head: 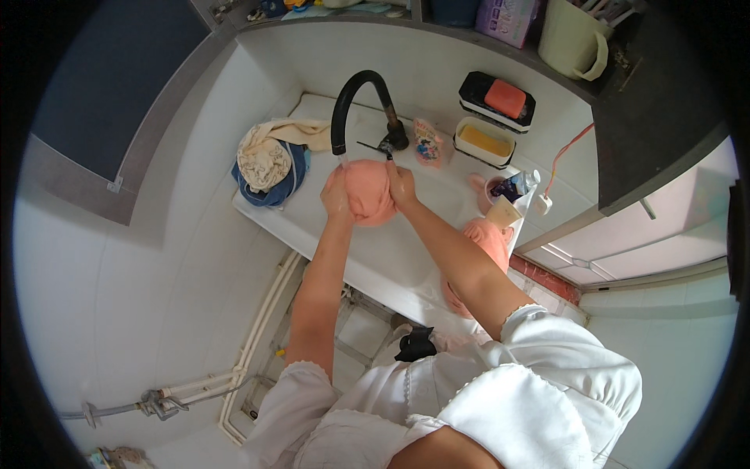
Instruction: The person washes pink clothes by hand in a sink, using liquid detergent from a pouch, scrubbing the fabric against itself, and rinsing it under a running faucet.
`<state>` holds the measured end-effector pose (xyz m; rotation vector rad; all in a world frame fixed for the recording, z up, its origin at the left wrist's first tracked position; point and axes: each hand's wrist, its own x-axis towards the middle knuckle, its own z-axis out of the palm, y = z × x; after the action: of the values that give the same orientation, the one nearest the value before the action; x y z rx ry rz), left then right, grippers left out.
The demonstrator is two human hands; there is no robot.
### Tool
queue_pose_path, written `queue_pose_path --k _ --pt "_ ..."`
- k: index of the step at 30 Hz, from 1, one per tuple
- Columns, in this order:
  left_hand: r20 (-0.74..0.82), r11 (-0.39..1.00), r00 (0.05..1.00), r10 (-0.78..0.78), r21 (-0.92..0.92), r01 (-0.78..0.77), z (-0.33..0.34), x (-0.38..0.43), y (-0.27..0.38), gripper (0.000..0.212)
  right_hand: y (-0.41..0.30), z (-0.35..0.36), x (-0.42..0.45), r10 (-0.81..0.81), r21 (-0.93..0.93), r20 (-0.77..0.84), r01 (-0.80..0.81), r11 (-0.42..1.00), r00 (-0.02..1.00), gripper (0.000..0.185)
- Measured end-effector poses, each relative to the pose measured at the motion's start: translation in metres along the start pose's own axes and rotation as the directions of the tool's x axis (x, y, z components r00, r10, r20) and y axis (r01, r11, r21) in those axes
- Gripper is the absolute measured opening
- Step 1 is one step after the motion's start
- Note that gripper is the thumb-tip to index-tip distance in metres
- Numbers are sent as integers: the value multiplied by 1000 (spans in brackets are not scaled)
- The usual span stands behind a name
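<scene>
A bundled coral-pink cloth (370, 190) is between my two hands, over the white washbasin (404, 252). Its left side is held by my left hand (336, 196), its right side by my right hand (402, 183). Water runs from the spout of the black curved faucet (340, 117) onto the upper left of the cloth. The fingertips of my right hand lie close by the faucet's base and lever; the fingers of both hands are partly hidden by the cloth.
Cream patterned cloth (263, 164) and blue cloth (263, 190) lie on the left. At right are a packet (428, 142), a soap dish with red soap (505, 98), a tub (484, 140), a tube (511, 186) and more coral cloth (489, 237). Open cabinet doors (662, 105) hang above.
</scene>
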<state>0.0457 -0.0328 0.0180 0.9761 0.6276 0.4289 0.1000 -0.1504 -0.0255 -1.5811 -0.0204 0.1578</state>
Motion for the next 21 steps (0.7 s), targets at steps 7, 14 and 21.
queue_pose_path --k 7,14,21 --pt "-69 992 990 124 46 -121 -31 6 7 29 15 19 -14 -100 -264 -166 53 963 981 47" --pt "99 993 995 -2 -118 13 -67 17 -6 29 11 39 -68 333 410 830 -894 180 447 57" --pt "364 904 866 -344 -123 410 -39 -4 -16 32 29 32 -35 36 734 664 -660 161 747 46"
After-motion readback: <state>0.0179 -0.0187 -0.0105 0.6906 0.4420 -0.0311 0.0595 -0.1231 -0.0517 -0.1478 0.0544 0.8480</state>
